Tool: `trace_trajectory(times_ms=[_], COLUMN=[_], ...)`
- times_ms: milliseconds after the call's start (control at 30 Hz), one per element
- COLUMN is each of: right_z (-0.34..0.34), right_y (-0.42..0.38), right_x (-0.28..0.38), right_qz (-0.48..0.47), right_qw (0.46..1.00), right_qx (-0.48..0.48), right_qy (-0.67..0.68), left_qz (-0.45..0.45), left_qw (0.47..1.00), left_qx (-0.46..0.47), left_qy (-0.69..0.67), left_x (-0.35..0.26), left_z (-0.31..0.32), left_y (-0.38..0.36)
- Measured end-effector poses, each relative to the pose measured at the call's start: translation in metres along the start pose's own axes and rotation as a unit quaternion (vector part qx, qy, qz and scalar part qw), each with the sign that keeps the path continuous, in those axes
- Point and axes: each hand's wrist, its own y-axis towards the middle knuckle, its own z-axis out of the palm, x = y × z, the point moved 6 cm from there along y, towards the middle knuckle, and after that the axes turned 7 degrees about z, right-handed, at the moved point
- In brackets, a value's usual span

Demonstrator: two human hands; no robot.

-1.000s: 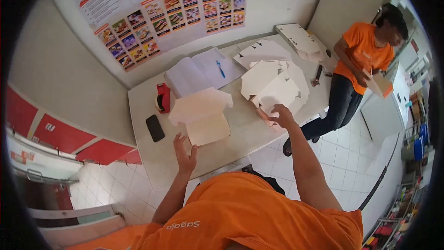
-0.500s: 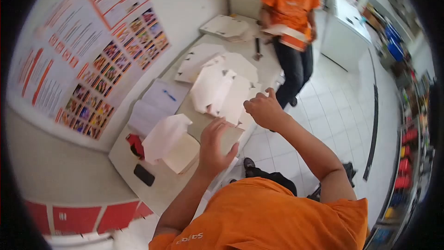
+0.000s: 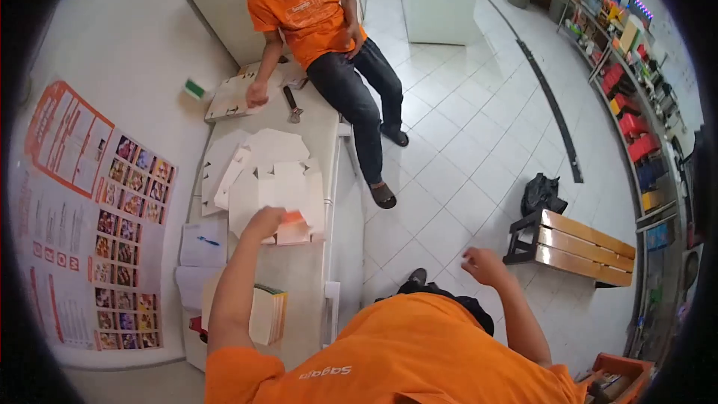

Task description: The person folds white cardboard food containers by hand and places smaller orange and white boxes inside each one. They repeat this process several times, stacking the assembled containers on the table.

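My left hand (image 3: 265,223) reaches over the table to a stack of flat white cardboard box blanks (image 3: 288,183). Its fingers are closed at the near edge, on a small orange-and-white cardboard flap (image 3: 294,217); the fingertips are partly hidden. Notched edges and fold lines show on the blanks, which overlap one another. Away from the table, over the tiled floor, my right hand (image 3: 485,265) hangs with loosely bent fingers slightly apart and nothing in it.
A co-worker in an orange shirt (image 3: 307,7) sits on the table's far end, one hand by more cardboard (image 3: 228,97). A black-handled tool (image 3: 292,105) lies nearby. Notebook (image 3: 200,243) and blue pen (image 3: 209,241) lie left. A wooden bench (image 3: 583,247) stands right.
My view has swung right. My left hand went from spread fingers to closed at the cardboard edge. My right hand moved away from the table. The co-worker no longer holds the cardboard piece.
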Motion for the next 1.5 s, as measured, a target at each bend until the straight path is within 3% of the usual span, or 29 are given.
trace_trajectory(times_ms=[33,67,100,133,200,267,300,367,400,433,467,500,567,600,633,767,867,933,967,1033,1067,1133,1167,1333,1500], right_z=[-0.001,-0.001,0.0,-0.006,-0.008,-0.004,-0.015,-0.023,-0.025,-0.03,-0.026,-0.02,-0.007,0.003,0.011,0.025,0.012,0.012,0.01,0.001,-0.002,-0.01,-0.014,-0.014,-0.01], right_y=[-0.011,-0.024,-0.034,-0.043,-0.051,-0.051,-0.05,-0.043,-0.041,-0.041,-0.041,-0.045,-0.05,-0.054,-0.056,-0.053,-0.033,-0.024,-0.018,-0.002,0.003,0.014,0.018,0.041,0.059], right_x=[-0.018,-0.03,-0.032,-0.039,-0.059,-0.069,-0.058,-0.045,-0.04,-0.036,-0.039,-0.048,-0.066,-0.073,-0.084,-0.079,-0.066,-0.057,-0.051,-0.036,-0.031,-0.017,-0.012,0.005,0.035], right_qz=[0.033,0.069,0.07,0.088,0.121,0.112,0.107,0.108,0.099,0.094,0.089,0.102,0.144,0.142,0.169,0.209,0.188,0.177,0.175,0.159,0.158,0.119,0.116,0.105,0.073], right_qw=[0.998,0.994,0.993,0.988,0.978,0.966,0.964,0.958,0.955,0.957,0.959,0.948,0.927,0.928,0.922,0.916,0.919,0.918,0.919,0.943,0.944,0.952,0.953,0.96,0.965], right_qx=[0.002,0.006,0.009,-0.018,-0.05,-0.116,-0.118,-0.123,-0.121,-0.132,-0.126,-0.16,-0.204,-0.2,-0.198,-0.172,-0.173,-0.169,-0.164,-0.127,-0.121,-0.126,-0.123,-0.103,-0.083], right_qy=[0.044,0.087,0.095,0.129,0.165,0.201,0.211,0.234,0.253,0.241,0.239,0.254,0.278,0.281,0.285,0.297,0.3,0.313,0.313,0.262,0.262,0.251,0.25,0.239,0.236], left_qz=[-0.024,0.013,-0.054,-0.013,-0.06,-0.078,-0.007,0.063,-0.021,-0.036,-0.091,-0.088,-0.161,-0.188,-0.271,-0.355,-0.287,-0.162,-0.167,-0.207,-0.213,-0.297,-0.277,-0.255,-0.248], left_qw=[0.997,0.989,0.958,0.94,0.899,0.905,0.896,0.978,0.993,0.995,0.97,0.969,0.982,0.981,0.961,0.934,0.957,0.984,0.983,0.957,0.956,0.804,0.822,0.808,0.841], left_qx=[-0.078,-0.132,-0.278,-0.326,-0.377,-0.356,-0.346,-0.164,-0.052,0.093,0.205,0.208,0.074,0.002,0.012,0.02,-0.031,0.038,0.039,-0.077,-0.076,-0.158,-0.142,-0.145,-0.093], left_qy=[0.018,0.063,-0.038,-0.103,-0.212,-0.22,-0.277,-0.109,-0.103,0.023,0.091,0.101,0.065,0.041,0.049,0.014,0.027,-0.068,-0.069,-0.189,-0.189,-0.489,-0.477,-0.51,-0.472], left_x=[0.001,0.039,0.002,0.052,0.031,-0.046,-0.032,-0.047,-0.065,-0.072,-0.125,-0.124,-0.045,-0.06,-0.073,-0.07,-0.038,-0.028,-0.01,0.031,0.038,0.056,0.06,0.048,0.023], left_z=[-0.026,-0.037,-0.1,-0.116,-0.19,-0.244,-0.234,-0.157,-0.097,-0.032,-0.018,0.005,0.055,0.035,0.023,0.018,0.012,0.011,0.015,0.025,0.023,0.019,0.01,0.0,0.041], left_y=[0.001,0.014,-0.008,0.004,-0.01,-0.005,0.021,0.072,0.077,0.08,0.058,0.052,0.082,0.083,0.09,0.116,0.123,0.111,0.101,0.078,0.065,0.037,0.03,0.018,0.044])
